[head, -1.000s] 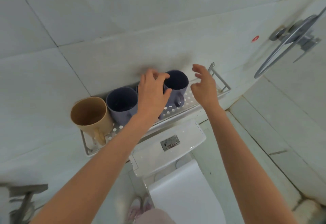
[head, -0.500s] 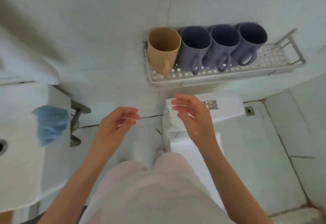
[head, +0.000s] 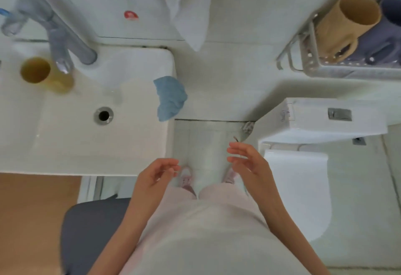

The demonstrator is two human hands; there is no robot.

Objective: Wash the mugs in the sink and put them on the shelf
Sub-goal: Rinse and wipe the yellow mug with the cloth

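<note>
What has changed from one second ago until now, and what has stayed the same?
The left hand left the shelf and drew back down to the body; the right hand followed. Both are empty. The tan mug and the purple mug beside it stayed on the shelf, the blue cloth on the sink edge.

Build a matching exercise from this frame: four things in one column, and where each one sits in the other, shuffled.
Things
1. yellow mug
2. tan mug
3. blue cloth
4. flush button

Places
A. on top of the toilet tank
B. draped over the right rim of the sink
C. at the left end of the wall shelf
D. at the sink, next to the faucet spout

Pairs: 1-D, 2-C, 3-B, 4-A
</note>
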